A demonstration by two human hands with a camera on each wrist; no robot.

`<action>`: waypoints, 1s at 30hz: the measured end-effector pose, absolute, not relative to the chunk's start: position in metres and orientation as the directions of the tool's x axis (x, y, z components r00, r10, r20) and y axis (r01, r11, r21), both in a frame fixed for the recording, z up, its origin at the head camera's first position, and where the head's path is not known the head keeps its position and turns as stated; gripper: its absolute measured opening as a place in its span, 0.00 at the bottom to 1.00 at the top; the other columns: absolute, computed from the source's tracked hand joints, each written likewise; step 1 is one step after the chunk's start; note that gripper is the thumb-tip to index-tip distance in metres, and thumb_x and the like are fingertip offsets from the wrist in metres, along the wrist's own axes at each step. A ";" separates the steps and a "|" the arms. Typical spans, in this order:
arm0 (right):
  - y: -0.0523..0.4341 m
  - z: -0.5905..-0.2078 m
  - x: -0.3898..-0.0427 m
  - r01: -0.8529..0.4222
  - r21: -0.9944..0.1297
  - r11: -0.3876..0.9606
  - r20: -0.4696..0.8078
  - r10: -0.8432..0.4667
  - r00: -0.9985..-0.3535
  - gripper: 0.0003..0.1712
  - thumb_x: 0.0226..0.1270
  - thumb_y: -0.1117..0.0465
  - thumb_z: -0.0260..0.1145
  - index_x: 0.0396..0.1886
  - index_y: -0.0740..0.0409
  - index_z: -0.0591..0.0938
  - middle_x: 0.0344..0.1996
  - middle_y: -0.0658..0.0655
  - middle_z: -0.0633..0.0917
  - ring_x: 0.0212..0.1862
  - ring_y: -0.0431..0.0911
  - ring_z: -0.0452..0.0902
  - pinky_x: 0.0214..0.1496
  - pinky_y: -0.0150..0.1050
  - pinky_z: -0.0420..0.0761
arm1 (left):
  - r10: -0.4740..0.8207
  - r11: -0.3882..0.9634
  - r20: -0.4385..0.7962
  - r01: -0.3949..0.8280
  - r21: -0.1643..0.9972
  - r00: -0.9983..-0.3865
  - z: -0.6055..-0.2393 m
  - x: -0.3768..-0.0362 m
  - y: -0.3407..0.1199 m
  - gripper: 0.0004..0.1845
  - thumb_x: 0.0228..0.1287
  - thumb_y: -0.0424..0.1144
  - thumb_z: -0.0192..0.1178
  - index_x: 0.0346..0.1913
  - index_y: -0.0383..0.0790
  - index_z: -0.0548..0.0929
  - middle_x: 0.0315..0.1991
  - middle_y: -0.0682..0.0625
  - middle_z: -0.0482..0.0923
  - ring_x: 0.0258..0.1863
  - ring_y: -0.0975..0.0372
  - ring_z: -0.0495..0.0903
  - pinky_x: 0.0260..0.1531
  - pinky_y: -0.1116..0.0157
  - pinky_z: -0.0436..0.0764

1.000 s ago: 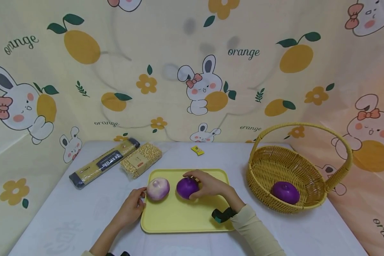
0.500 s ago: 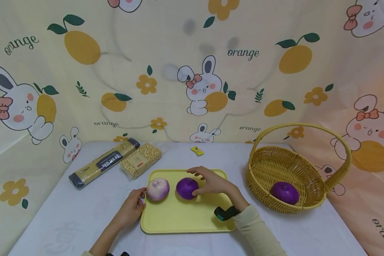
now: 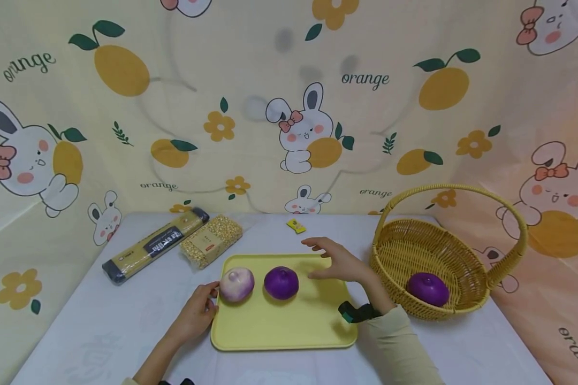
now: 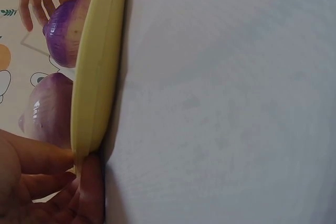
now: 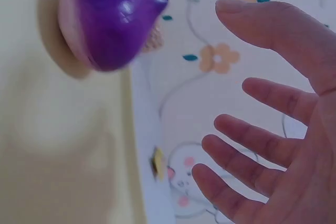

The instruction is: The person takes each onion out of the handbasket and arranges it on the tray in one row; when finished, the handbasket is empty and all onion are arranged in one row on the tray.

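Note:
On the yellow tray (image 3: 279, 329) sit two onions side by side: a whitish-purple onion (image 3: 237, 284) at the left and a deep purple onion (image 3: 281, 283) near the middle. My left hand (image 3: 195, 315) pinches the tray's left edge between thumb and fingers, as the left wrist view shows at the tray rim (image 4: 97, 77). Above the tray's right part hovers my right hand (image 3: 344, 264), fingers spread and holding nothing. In the right wrist view, a gap separates its fingers (image 5: 268, 98) from the purple onion (image 5: 113, 22).
A wicker basket (image 3: 382, 278) with a tall handle stands to the right, holding another purple onion (image 3: 428, 289). Behind the tray at the left lie a long pasta pack (image 3: 156, 245) and a bag of yellow kernels (image 3: 212, 240). A small yellow packet (image 3: 296, 226) lies behind the tray.
My right hand has let go of the purple onion and moved right and up from it, toward the basket. The onion stays on the tray; my left hand has not moved.

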State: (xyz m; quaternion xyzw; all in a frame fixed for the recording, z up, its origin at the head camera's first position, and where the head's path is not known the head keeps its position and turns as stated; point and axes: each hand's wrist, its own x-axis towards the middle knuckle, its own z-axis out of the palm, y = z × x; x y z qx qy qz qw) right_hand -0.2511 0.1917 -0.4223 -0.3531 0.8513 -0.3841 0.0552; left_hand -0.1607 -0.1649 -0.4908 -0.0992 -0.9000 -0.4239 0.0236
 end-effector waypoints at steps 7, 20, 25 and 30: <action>0.218 -0.412 -0.250 -0.546 -0.684 0.485 0.218 -0.578 -0.786 0.41 0.50 0.57 0.74 0.64 0.60 0.68 0.59 0.60 0.72 0.57 0.58 0.69 0.53 0.54 0.72 | 0.168 0.613 0.156 0.227 0.757 -0.973 -0.492 -0.161 -0.166 0.26 0.49 0.18 0.56 0.56 0.25 0.71 0.37 0.46 0.71 0.35 0.60 0.68 0.37 0.66 0.71; 0.258 -0.401 -0.245 -0.480 -0.727 0.491 0.224 -0.491 -0.842 0.38 0.52 0.62 0.72 0.63 0.59 0.68 0.60 0.61 0.70 0.58 0.58 0.68 0.55 0.57 0.69 | 0.210 0.573 0.317 0.379 0.727 -0.925 -0.498 -0.160 -0.168 0.25 0.46 0.19 0.55 0.53 0.20 0.71 0.35 0.45 0.69 0.31 0.62 0.67 0.31 0.70 0.69; 0.269 -0.397 -0.242 -0.492 -0.713 0.500 0.246 -0.479 -0.843 0.38 0.52 0.63 0.72 0.63 0.61 0.68 0.60 0.62 0.71 0.57 0.58 0.69 0.54 0.56 0.71 | 0.177 0.607 0.202 0.269 0.748 -0.963 -0.495 -0.161 -0.166 0.26 0.48 0.19 0.55 0.55 0.23 0.71 0.37 0.45 0.70 0.33 0.61 0.68 0.34 0.68 0.70; 0.279 -0.396 -0.239 -0.470 -0.724 0.504 0.240 -0.455 -0.857 0.38 0.53 0.63 0.71 0.64 0.62 0.67 0.60 0.61 0.71 0.57 0.56 0.68 0.54 0.56 0.71 | 0.162 0.616 0.121 0.196 0.763 -0.979 -0.489 -0.160 -0.165 0.26 0.51 0.19 0.55 0.57 0.25 0.70 0.38 0.45 0.70 0.33 0.60 0.68 0.35 0.68 0.70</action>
